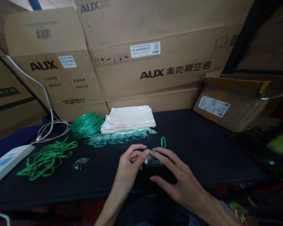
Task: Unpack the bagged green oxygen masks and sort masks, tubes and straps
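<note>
My left hand [129,166] and my right hand [176,177] meet over a clear green plastic mask [155,161] near the front of the black table [202,147]. The left hand's fingers pinch the mask's near end. My right hand's fingers curve around its top and right side. A green elastic strap loop [163,142] sticks up from the mask just behind my fingers. Most of the mask is hidden by my hands.
A row of clear masks [118,138] lies before a stack of white plastic bags [129,118]. Left of them sit a green tubing coil [87,124], loose green straps [47,157], small clear parts [80,163] and a power strip [4,161]. Cardboard boxes [153,56] wall the back.
</note>
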Demonstrator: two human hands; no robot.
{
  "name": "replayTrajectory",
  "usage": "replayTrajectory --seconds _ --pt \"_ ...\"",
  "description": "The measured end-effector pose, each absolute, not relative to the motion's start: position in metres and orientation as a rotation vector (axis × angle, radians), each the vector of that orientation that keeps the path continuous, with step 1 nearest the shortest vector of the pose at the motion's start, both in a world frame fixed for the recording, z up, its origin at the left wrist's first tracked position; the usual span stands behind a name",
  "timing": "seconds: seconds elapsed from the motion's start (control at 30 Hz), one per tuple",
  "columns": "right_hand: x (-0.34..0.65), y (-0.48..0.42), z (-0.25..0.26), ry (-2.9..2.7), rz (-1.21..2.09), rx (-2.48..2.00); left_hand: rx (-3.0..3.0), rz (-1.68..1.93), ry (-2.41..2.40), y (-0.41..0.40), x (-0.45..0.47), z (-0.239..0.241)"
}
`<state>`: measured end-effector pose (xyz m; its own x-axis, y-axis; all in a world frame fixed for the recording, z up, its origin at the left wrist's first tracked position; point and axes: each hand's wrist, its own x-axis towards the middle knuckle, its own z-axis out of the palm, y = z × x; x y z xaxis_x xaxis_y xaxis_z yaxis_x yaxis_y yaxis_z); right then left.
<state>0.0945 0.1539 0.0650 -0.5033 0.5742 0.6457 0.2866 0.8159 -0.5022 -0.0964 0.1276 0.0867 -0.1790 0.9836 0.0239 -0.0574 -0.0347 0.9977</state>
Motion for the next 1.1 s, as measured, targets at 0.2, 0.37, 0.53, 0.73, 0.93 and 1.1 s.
replayTrajectory --seconds 0.2,0.37,0.53,0.73,0.93,1.1 --pt "0.09 0.161 0.07 -1.957 0.761 -0.765 1.125 1.363 1.198 0.123 -0.095 0.093" --pt "0.097 0.169 0.064 -1.879 0.896 -0.873 1.125 1.389 1.146 0.118 -0.091 0.09" --pt "0.091 0.18 0.06 -1.892 1.053 -0.946 1.148 1.469 1.155 0.121 -0.094 0.078" --pt "0.084 0.18 0.069 -1.817 1.122 -0.94 1.149 1.449 1.158 0.121 -0.094 0.075" --pt "0.09 0.192 0.061 -1.748 1.2 -0.85 1.261 1.35 1.218 0.115 -0.092 0.083" --pt "0.087 0.192 0.061 -1.771 1.203 -0.867 1.277 1.321 1.226 0.113 -0.094 0.086"
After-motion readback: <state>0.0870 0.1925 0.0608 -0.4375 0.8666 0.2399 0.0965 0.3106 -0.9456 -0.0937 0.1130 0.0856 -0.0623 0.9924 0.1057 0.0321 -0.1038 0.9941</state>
